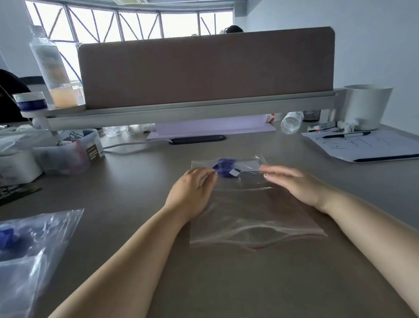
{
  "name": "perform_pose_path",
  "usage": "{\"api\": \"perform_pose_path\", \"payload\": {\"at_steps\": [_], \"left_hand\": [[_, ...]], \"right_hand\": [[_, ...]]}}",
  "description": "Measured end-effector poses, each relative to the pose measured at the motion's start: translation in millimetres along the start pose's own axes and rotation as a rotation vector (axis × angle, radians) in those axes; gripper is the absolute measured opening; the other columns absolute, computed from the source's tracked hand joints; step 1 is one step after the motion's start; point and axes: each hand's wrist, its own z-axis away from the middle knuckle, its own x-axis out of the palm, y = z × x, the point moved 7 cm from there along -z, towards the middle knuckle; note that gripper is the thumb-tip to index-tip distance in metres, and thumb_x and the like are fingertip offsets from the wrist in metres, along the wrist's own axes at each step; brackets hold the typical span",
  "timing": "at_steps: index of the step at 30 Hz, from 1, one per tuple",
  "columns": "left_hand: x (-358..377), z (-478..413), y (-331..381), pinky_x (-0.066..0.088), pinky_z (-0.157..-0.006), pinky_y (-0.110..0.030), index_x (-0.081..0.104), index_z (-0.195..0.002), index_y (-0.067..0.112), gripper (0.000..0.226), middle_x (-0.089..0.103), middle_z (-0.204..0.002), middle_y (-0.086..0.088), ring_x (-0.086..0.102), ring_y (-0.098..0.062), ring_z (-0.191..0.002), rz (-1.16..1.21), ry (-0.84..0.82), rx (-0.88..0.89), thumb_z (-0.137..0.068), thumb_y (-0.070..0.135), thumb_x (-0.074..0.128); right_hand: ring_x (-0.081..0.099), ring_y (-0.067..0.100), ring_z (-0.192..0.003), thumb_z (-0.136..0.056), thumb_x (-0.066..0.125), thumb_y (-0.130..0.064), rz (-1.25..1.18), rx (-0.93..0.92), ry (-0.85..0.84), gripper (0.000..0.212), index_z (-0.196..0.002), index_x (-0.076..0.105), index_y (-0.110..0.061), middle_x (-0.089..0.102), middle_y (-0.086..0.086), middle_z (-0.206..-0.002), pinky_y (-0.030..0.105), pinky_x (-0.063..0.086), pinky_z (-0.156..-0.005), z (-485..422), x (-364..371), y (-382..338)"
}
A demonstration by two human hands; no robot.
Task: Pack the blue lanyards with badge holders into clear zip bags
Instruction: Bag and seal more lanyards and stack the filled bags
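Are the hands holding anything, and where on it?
The left hand seems to pinch the clear plastic zip bag at its left edge, beside the blue lanyard inside. The right hand lies flat over the bag's right side, gripping nothing.

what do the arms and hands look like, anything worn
The left forearm and right forearm are bare up to the frame edge: no sleeves in view. The left hand and right hand wear no gloves, and no watch, bracelet or ring shows. The right hand is slightly blurred.
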Motion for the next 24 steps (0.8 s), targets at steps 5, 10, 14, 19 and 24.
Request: {"api": "perform_pose_path", "payload": {"at_steps": [5, 10, 14, 19, 24], "left_hand": [[-9, 56, 22, 0.034, -0.1, -0.019, 0.064, -0.115, 0.026, 0.033, 0.058, -0.122, 0.01, 0.05, -0.005, -0.118, 0.118, -0.139, 0.057, -0.088, 0.045, 0.057], [-14, 98, 30, 0.033, -0.107, -0.03, 0.056, -0.116, 0.041, 0.071, 0.051, -0.128, 0.016, 0.044, -0.005, -0.123, -0.061, -0.25, 0.217, -0.055, 0.077, 0.059], [-28, 105, 30, 0.039, -0.094, -0.028, 0.062, -0.095, 0.034, 0.028, 0.056, -0.104, 0.013, 0.053, -0.012, -0.107, -0.048, -0.065, 0.192, -0.071, 0.045, 0.072], [-42, 106, 32, 0.04, -0.076, -0.02, 0.066, -0.084, 0.027, 0.005, 0.064, -0.087, 0.014, 0.057, -0.005, -0.085, 0.083, 0.1, 0.105, -0.084, 0.022, 0.066], [-33, 105, 44, 0.039, -0.071, -0.01, 0.068, -0.087, 0.026, 0.004, 0.062, -0.078, 0.021, 0.056, 0.001, -0.079, 0.076, 0.086, 0.147, -0.084, 0.025, 0.068]], "right_hand": [[0.051, -0.008, -0.113, -0.079, 0.056, -0.057, -0.015, -0.016, -0.051, 0.04, -0.113, 0.064, -0.039, 0.062, -0.024, -0.116, 0.017, 0.034, -0.1, 52, 14, -14], [0.054, -0.005, -0.11, -0.071, 0.062, -0.067, 0.264, -0.21, 0.095, 0.048, -0.105, 0.066, -0.035, 0.062, -0.023, -0.112, 0.025, 0.038, -0.101, 91, 23, -36], [0.065, 0.011, -0.09, -0.083, 0.066, -0.031, 0.418, -0.372, 0.318, 0.008, -0.086, 0.07, -0.025, 0.069, -0.015, -0.089, 0.045, 0.047, -0.089, 98, 18, -43], [0.064, 0.015, -0.093, -0.084, 0.064, -0.035, 0.469, -0.352, 0.423, 0.016, -0.096, 0.069, -0.025, 0.07, -0.011, -0.096, 0.037, 0.044, -0.092, 109, 16, -56], [0.063, 0.014, -0.1, -0.074, 0.053, -0.065, 0.693, -0.471, 0.358, 0.056, -0.11, 0.065, -0.025, 0.069, -0.01, -0.103, 0.025, 0.034, -0.09, 104, 46, -76]]}}
